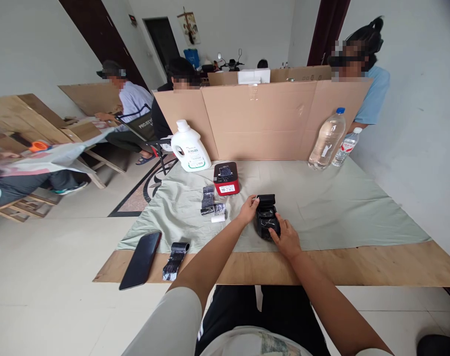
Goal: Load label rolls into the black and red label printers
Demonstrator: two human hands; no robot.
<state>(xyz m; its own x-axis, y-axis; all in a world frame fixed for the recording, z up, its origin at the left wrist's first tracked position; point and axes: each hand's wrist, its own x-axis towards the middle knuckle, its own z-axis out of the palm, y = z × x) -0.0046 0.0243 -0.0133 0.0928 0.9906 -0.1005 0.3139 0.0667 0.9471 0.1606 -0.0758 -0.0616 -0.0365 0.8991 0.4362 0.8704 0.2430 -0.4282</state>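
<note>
A small black device (266, 221), which looks like a portable label printer, lies on the cloth with its lid (265, 200) raised. My left hand (248, 209) pinches the lid's left edge. On the body's right side, my right hand (287, 238) grips with thumb and fingers. What is inside the device is too dark to make out. Left of it are a crumpled black printed strip (207, 197) and a small white roll (218, 212). Behind these sits a red and black box (227, 180) with a dark piece on top.
A phone (140, 261) and a partly unrolled black strip (176, 261) lie at the front left. A white jug (191, 147) stands back left, two bottles (327, 141) back right. A cardboard screen (260, 121) closes the far edge. Other people sit beyond.
</note>
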